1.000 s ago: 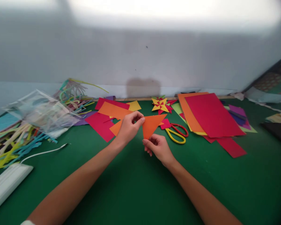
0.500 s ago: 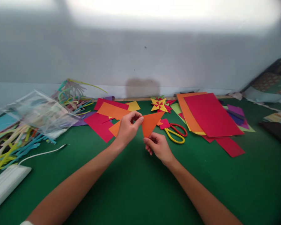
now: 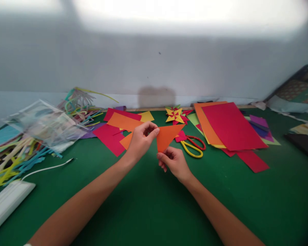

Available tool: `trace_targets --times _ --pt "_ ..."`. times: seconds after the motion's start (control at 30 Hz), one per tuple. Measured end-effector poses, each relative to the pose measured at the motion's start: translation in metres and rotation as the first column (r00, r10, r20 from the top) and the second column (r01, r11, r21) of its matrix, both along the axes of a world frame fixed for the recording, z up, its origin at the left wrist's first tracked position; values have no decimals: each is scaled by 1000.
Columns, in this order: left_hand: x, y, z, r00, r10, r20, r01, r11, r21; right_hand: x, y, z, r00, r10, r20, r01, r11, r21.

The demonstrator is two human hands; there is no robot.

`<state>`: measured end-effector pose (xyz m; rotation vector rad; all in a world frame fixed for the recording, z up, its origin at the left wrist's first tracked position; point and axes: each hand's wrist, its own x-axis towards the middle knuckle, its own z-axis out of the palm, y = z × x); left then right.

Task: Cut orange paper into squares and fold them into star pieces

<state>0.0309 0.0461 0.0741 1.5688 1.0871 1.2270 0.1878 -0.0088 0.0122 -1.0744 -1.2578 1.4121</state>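
An orange paper triangle is held up between both hands above the green table. My left hand pinches its upper left corner between thumb and fingers. At its lower corner, my right hand grips the paper, thumb towards me and fingers curled. The third corner points up to the right, free. Just right of the triangle lie scissors with one red and one yellow handle, their blades hidden under a small pink-red paper. Folded yellow and red paper stars lie behind.
Red and orange sheets are stacked at the right, a black object beyond them. Loose papers lie left of centre. Farther left are a clear plastic bag, coloured strips and a white power strip with a cable.
The orange triangle has turned slightly, its free corner shifting a little to the right and down. Both hands keep their hold on it, nearly in place.
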Motion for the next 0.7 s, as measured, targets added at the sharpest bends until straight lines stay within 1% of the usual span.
trace_targets --times 0.17,0.37,0.53,0.7 --pt "-2 -10 21 997 -77 -7 77 997 8 -4 -11 14 1000 5 -29 -4 1000 9" --pt "-1 -27 43 992 -122 30 122 992 12 -6 -28 25 998 2 -56 4 993 121" --pt "1 -37 54 992 -123 31 123 992 5 -6 -37 31 998 16 -54 -6 984 176" --pt "2 -43 58 994 -104 30 104 994 23 -7 -41 34 998 19 -57 -8 981 193"
